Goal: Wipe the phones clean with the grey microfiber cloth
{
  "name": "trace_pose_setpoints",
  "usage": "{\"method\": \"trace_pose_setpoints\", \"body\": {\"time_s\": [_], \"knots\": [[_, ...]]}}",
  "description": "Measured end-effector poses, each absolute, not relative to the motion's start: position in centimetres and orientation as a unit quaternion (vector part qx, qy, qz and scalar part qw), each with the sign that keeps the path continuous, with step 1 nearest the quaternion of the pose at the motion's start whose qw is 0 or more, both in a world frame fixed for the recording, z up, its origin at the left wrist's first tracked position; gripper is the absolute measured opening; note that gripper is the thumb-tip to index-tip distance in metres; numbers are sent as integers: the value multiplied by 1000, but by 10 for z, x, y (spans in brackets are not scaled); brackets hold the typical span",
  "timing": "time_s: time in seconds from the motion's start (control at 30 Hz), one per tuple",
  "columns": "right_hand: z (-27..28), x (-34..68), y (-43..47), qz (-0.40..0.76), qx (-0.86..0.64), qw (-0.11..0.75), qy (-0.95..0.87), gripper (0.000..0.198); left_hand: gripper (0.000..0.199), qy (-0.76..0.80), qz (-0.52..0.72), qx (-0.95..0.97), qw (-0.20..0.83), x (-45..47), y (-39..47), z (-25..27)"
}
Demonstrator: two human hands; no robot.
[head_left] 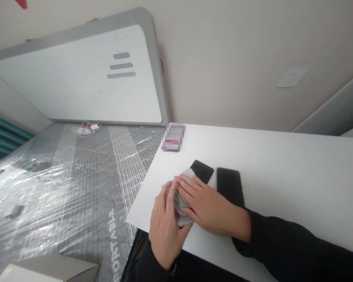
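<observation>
A light grey cloth [181, 204] is bunched between my two hands near the left corner of the white table. My left hand [164, 229] grips its left side with the fingers bent over it. From the right, my right hand [204, 201] reaches across, pressing its fingers and thumb onto the cloth. One end of a black phone [202, 171] sticks out beyond the cloth; its other end is hidden under the cloth and my hand. Close by on the right lies a second phone [230, 186] with a dark screen, partly covered by my right forearm.
At the far left corner of the white table [282, 168] lies a blurred-out, phone-shaped item [173, 138]. Left of the table is a plastic-wrapped mattress [91, 176] with a coiled cable [88, 128] and a charger [16, 211]. A pale box [53, 268] stands at bottom left.
</observation>
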State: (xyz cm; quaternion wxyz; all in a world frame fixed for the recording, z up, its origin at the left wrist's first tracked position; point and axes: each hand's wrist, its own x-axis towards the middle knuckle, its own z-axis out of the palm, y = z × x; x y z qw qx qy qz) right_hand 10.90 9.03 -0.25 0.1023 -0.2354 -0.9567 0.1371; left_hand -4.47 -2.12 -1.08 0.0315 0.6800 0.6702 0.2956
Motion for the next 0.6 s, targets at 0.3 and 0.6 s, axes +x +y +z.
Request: {"method": "trace_pose_setpoints", "body": {"time_s": [0.3, 0.6], "knots": [[1, 104, 87, 129, -279, 95, -947, 72, 82, 663, 310, 681, 17, -49, -20, -19], [-5, 111, 110, 88, -339, 129, -928, 64, 84, 664, 314, 678, 1, -48, -21, -23]]}}
